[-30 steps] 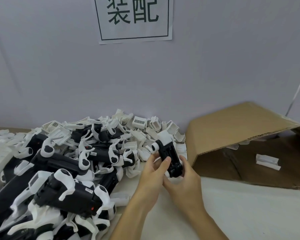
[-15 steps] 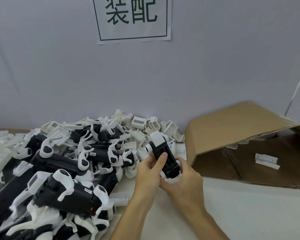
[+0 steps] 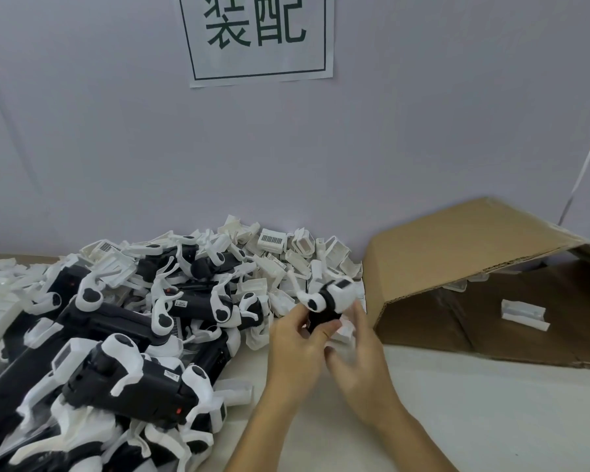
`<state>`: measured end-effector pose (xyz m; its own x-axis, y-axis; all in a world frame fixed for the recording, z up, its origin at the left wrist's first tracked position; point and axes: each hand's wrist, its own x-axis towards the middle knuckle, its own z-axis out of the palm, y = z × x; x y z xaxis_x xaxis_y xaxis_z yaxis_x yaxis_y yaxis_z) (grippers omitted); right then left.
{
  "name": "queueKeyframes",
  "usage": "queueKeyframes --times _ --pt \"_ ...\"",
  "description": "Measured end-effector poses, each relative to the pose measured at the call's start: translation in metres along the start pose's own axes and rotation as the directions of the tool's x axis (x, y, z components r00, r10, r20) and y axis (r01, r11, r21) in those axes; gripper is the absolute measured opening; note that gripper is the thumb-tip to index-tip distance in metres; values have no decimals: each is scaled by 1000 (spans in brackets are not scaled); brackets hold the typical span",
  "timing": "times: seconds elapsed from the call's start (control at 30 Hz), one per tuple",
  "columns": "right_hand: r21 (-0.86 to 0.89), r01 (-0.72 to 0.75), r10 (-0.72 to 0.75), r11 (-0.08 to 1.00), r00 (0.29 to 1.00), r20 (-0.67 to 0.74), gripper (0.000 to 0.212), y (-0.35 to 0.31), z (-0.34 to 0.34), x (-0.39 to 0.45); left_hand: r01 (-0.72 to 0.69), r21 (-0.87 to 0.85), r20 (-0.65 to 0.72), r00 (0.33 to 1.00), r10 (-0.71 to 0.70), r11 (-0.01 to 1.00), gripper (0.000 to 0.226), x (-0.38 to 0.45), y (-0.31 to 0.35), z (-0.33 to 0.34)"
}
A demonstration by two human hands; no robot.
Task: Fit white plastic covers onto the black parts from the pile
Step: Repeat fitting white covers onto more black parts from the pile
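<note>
A black part (image 3: 323,316) with a white plastic cover (image 3: 339,294) on its far end is held up above the table, in front of the pile. My left hand (image 3: 297,349) grips its near end between thumb and fingers. My right hand (image 3: 361,362) is beside it on the right, fingers loosely extended upward along the part; whether they hold it is blurred. A big pile of black parts with white covers (image 3: 126,369) fills the left side, with several loose white covers (image 3: 286,253) heaped at the back.
An open cardboard box (image 3: 457,253) lies on its side at the right, one white cover (image 3: 523,315) inside it. A paper sign (image 3: 258,35) hangs on the wall behind. The white tabletop (image 3: 491,403) stretches to the right of my hands.
The part has turned in my hands: its covered end now points up and right. My right hand has loosened from cupping it underneath to lying alongside it.
</note>
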<state>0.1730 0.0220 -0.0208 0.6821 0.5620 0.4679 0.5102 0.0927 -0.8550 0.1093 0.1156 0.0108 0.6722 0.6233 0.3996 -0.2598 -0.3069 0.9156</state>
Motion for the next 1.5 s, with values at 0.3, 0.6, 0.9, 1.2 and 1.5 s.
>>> queueKeyframes --times 0.3,0.6,0.9,1.2,1.5 --pt "237 12 65 971 947 -315 68 -6 -1 6 -329 600 181 944 276 729 35 -4 -14 -3" --pt "189 -33 103 981 920 -379 45 1 -4 13 -321 650 225 947 228 689 25 -6 -13 -3" --pt "223 -73 142 972 939 -312 66 -3 -3 10 -300 704 226 954 197 643 19 -7 -13 -5" --pt "192 -81 145 978 926 -348 44 3 -5 15 -312 752 266 950 165 580 20 -8 -8 -5" --pt "373 -107 216 921 940 -265 50 4 0 6 -158 438 -104 969 225 885 27 -1 -1 -4"
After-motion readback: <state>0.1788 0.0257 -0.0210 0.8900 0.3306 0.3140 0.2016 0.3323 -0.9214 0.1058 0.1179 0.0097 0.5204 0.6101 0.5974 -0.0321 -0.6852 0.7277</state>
